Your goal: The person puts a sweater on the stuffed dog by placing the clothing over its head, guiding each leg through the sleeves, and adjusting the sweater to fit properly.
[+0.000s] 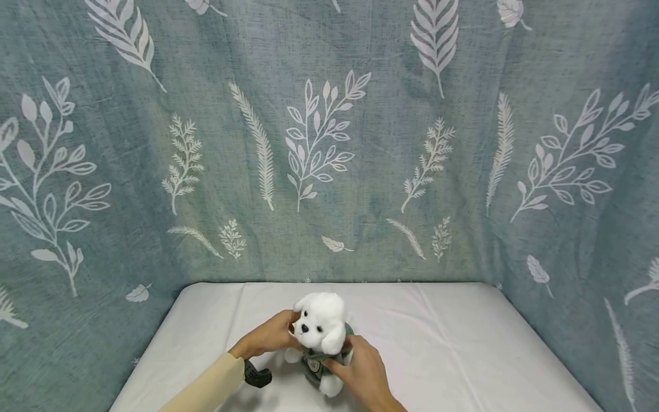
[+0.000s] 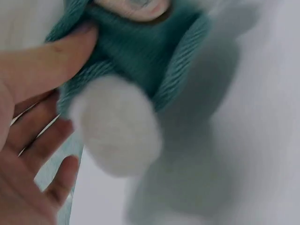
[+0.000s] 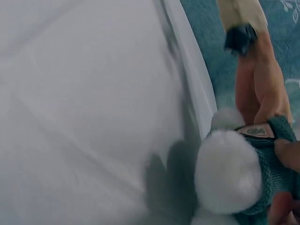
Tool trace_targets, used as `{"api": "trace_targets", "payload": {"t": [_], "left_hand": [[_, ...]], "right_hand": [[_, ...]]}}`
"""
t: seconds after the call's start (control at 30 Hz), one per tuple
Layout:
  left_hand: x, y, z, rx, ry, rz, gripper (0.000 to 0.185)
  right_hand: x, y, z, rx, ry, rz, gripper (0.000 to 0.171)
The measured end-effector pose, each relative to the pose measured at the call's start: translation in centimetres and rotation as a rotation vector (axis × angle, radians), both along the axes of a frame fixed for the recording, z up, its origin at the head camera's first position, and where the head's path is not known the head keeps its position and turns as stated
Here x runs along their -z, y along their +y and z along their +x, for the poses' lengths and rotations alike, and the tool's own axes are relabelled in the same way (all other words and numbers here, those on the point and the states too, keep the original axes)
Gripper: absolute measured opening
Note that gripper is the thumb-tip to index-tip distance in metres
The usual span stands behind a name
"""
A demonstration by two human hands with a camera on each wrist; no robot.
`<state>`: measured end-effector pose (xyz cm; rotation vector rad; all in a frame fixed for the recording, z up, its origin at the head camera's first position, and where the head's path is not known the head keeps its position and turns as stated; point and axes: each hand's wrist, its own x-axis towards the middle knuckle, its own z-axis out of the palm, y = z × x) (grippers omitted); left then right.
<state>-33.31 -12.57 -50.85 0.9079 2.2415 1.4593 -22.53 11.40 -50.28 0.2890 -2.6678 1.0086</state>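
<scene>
A white plush dog with dark eyes and nose wears a green knitted sweater with a round patch on its front. My left hand grips its side on the left, near the head, with the thumb over the sweater in the left wrist view. From the other side my right hand holds the dog's body, thumb across the front. A white paw hangs below the sweater's hem. In the right wrist view, another white paw shows next to the right hand's fingers.
The dog is over a table with a white cloth. Blue-green fabric with white leaf prints rises behind and at both sides. A black wrist device sits below the left wrist, at the cream sleeve.
</scene>
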Motion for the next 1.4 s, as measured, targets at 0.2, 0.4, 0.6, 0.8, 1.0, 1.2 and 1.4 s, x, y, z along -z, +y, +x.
{"api": "trace_targets", "payload": {"t": [0.2, 0.4, 0.6, 0.8, 1.0, 1.2, 1.4], "left_hand": [[-0.4, 2.1, 1.1, -0.192, 0.042, 0.089, 0.05], [-0.1, 3.8, 1.6, -0.299, 0.06, 0.162, 0.052], [0.9, 4.1, 1.8, -0.339, 0.069, 0.155, 0.064], [1.7, 4.3, 1.8, -0.377, 0.125, 0.11, 0.076], [2.5, 4.0, 2.0, -0.373, 0.147, 0.076, 0.076], [2.6, 3.7, 1.9, -0.338, 0.16, 0.078, 0.076], [1.7, 2.2, 1.4, -0.299, 0.283, -0.063, 0.066]], "right_hand": [[-0.4, 2.5, -2.7, -0.05, 0.06, -0.069, 0.042], [-0.8, 4.3, -5.0, -0.117, 0.006, -0.121, 0.041], [0.3, 5.0, -6.2, -0.175, 0.002, -0.118, 0.04], [1.6, 5.1, -6.9, -0.176, 0.012, -0.108, 0.041], [2.3, 5.0, -6.9, -0.175, -0.002, -0.078, 0.045], [2.3, 5.1, -6.8, -0.178, 0.003, -0.067, 0.047], [1.8, 6.2, -6.4, -0.189, -0.011, -0.024, 0.051]]}}
